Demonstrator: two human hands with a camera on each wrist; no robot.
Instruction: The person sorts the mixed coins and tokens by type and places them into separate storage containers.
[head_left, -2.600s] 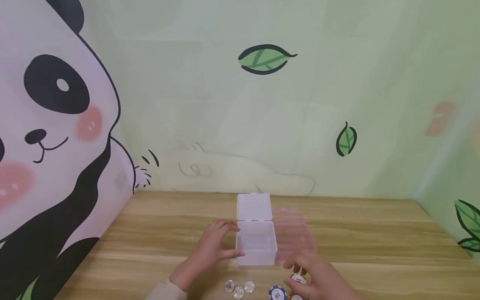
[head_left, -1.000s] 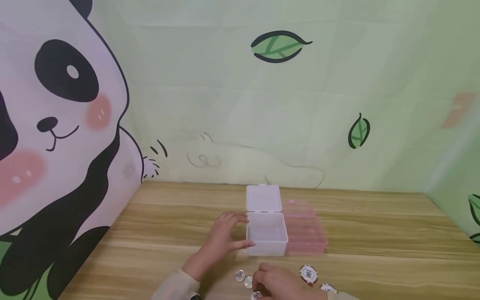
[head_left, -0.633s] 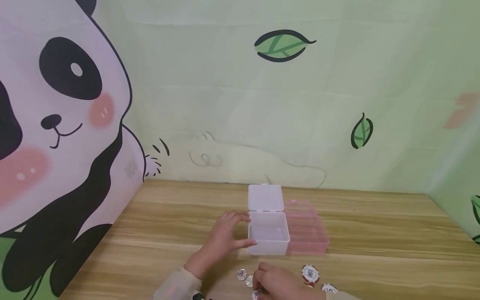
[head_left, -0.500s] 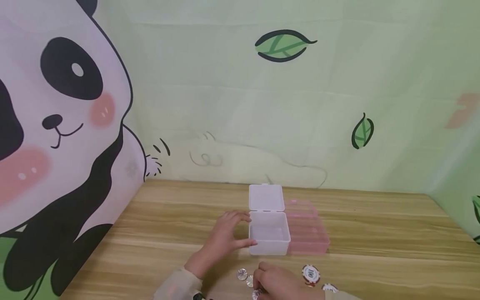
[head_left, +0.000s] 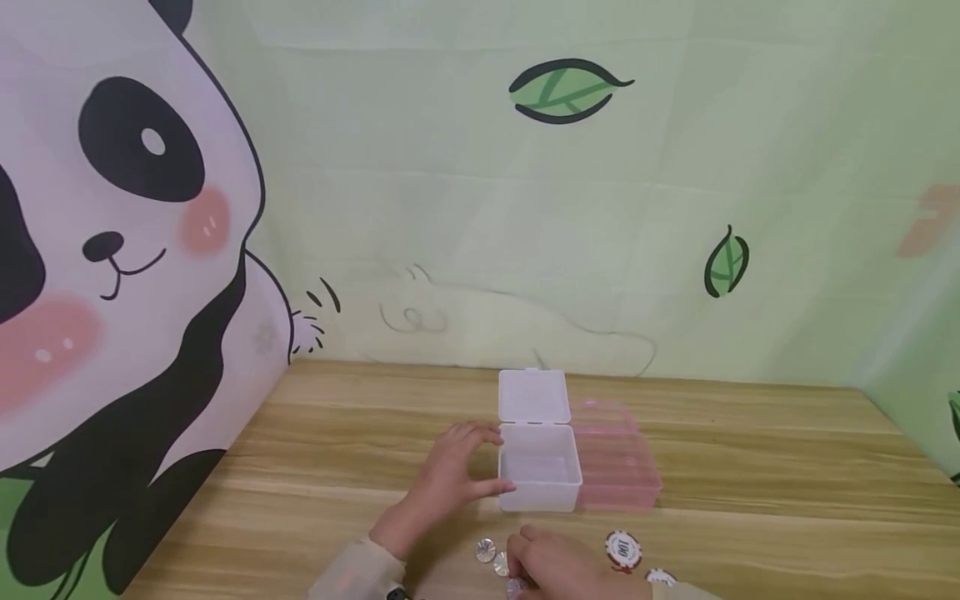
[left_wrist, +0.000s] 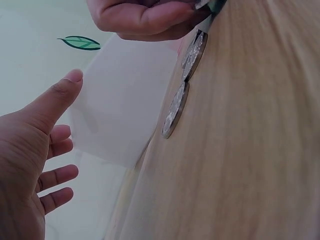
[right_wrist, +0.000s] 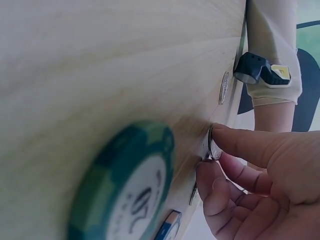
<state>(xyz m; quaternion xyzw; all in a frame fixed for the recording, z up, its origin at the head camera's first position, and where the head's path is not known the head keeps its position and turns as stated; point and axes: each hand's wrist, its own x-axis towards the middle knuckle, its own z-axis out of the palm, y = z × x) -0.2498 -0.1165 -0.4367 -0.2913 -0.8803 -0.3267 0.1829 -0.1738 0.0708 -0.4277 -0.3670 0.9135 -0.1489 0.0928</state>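
A white plastic box [head_left: 540, 497] stands with its lid [head_left: 534, 397] raised at the back. At its left side, my left hand [head_left: 442, 477] has spread fingers and a thumb touching the walls, all fairly straight. In front of the box, the thumb and fingers of my right hand [right_wrist: 250, 170] pinch a silver faceted disc [right_wrist: 215, 149] on edge near the tabletop. Two more silver discs lie flat beside that hand: one at the left [head_left: 485, 550], one closer [head_left: 501, 564]. My right hand partly hides the pinched disc in the head view.
A translucent pink box [head_left: 618, 467] adjoins the white box on the right. Poker chips lie near my right hand: a red-and-white one marked 100 [head_left: 623, 550], a green one [right_wrist: 130, 195] and a blue one [right_wrist: 170, 226]. A printed panda backdrop [head_left: 450, 208] rises behind the wooden table.
My right hand has moved left from the poker chips to the silver discs and now pinches one. My left hand has stayed at the box. Over the last half second almost nothing moves.
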